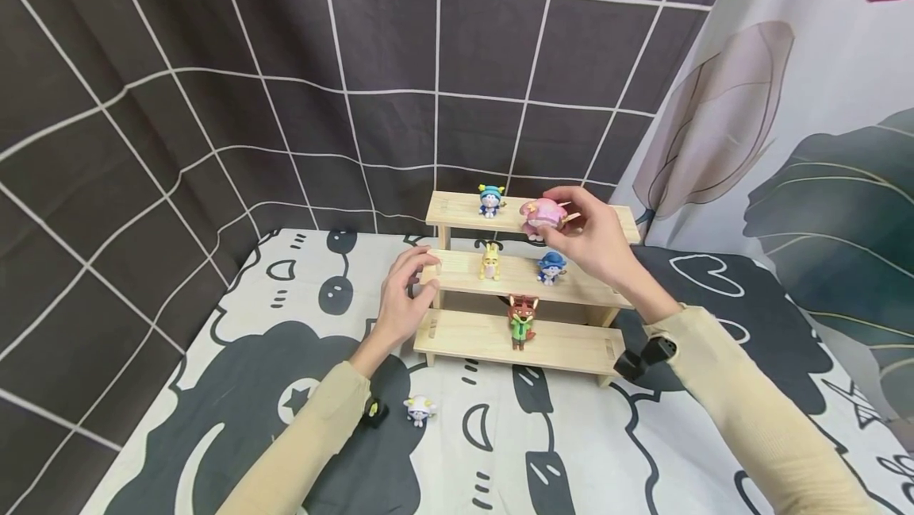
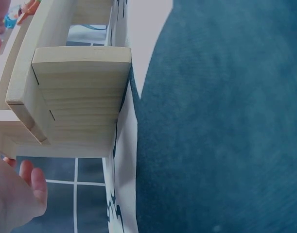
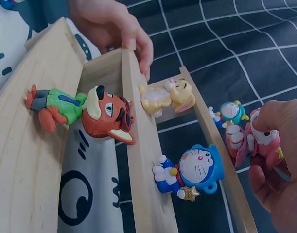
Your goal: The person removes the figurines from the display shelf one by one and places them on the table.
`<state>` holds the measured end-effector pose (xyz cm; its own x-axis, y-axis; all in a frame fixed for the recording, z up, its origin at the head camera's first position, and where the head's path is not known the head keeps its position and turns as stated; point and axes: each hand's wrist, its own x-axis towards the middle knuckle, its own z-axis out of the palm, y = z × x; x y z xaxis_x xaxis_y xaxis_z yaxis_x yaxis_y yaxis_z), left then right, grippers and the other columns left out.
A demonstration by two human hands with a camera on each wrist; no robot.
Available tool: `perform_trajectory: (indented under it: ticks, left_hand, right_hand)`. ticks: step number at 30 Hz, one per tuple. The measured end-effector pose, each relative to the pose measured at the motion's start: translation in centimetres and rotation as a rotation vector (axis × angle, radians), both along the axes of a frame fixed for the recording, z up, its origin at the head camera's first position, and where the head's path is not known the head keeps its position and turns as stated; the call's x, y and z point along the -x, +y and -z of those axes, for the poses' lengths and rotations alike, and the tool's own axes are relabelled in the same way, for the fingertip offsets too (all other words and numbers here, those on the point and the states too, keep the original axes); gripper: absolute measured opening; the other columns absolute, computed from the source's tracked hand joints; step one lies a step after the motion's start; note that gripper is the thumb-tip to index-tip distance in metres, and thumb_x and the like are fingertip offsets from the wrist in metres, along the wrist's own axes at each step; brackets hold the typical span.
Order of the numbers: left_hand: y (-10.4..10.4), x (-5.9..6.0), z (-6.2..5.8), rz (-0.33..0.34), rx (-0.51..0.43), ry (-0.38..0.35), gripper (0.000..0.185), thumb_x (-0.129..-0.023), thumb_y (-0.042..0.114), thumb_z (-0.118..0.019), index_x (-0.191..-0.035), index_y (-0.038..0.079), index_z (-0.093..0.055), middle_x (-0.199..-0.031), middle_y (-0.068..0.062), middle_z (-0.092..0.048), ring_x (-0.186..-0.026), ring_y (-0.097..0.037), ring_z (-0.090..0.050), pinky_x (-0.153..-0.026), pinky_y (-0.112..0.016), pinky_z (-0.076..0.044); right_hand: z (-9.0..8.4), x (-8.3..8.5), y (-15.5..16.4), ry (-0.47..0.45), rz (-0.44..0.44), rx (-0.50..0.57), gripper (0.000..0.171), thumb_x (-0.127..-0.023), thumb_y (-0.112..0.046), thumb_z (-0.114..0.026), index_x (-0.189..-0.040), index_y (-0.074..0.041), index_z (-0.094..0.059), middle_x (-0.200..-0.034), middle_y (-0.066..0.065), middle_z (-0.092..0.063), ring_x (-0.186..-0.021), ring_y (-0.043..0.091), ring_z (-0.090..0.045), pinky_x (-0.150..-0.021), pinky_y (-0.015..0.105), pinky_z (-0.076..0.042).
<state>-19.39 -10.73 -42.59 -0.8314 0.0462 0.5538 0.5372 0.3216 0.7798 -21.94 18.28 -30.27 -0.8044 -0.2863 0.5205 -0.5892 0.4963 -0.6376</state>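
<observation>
A three-tier wooden shelf (image 1: 464, 324) stands on the patterned cloth. My right hand (image 1: 589, 233) pinches a pink figurine (image 1: 541, 213) between thumb and fingers at the top tier; whether it touches the board cannot be told. On that tier, to its left, is a small figurine in a teal hat (image 1: 489, 201). My left hand (image 1: 405, 297) grips the left end of the middle tier, thumb and fingers about the board. A yellow rabbit figurine (image 3: 163, 97) and a blue-hatted cat figurine (image 3: 194, 170) stand on the middle tier. The fox figurine (image 3: 102, 114) in green stands on the lowest.
A white-capped figurine (image 1: 419, 410) lies on the cloth (image 1: 571, 436) near my left forearm. Behind the shelf hangs a dark grid-patterned curtain (image 1: 385, 39). A leaf-print curtain (image 1: 714, 118) hangs at the right.
</observation>
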Motion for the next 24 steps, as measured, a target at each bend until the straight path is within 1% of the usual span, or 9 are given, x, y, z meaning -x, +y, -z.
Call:
perform_trajectory:
  ticks: [9,14,24]
  left_hand:
    - [0.0,0.0,0.0,-0.001,-0.001,0.003,0.032,-0.084,0.008,-0.061,-0.115,0.002,-0.067,-0.140,-0.015,-0.053,-0.107,-0.033,-0.056,-0.086,-0.046,-0.047]
    - [-0.1,0.0,0.1,0.000,-0.003,0.001,0.032,-0.084,0.007,-0.061,-0.114,0.002,-0.067,-0.139,-0.015,-0.054,-0.107,-0.032,-0.056,-0.087,-0.045,-0.047]
    - [0.0,0.0,0.1,-0.005,-0.009,0.011,0.032,-0.083,0.007,-0.062,-0.113,0.002,-0.067,-0.139,-0.015,-0.055,-0.105,-0.032,-0.057,-0.085,-0.048,-0.048]
  right_hand:
    - [0.1,-0.6,-0.1,-0.003,-0.010,-0.004,0.045,-0.081,0.006,-0.076,-0.123,0.003,-0.060,-0.115,0.017,-0.063,-0.091,0.024,-0.059,-0.073,0.020,-0.048]
    - [0.0,-1.0,-0.3,-0.014,-0.015,0.005,0.045,-0.081,0.005,-0.076,-0.123,0.002,-0.060,-0.115,0.016,-0.064,-0.092,0.022,-0.058,-0.074,0.021,-0.048]
    - [0.1,-1.5,-0.6,-0.029,-0.023,0.008,0.045,-0.081,0.005,-0.076,-0.123,0.001,-0.061,-0.115,0.015,-0.064,-0.093,0.022,-0.058,-0.075,0.021,-0.048]
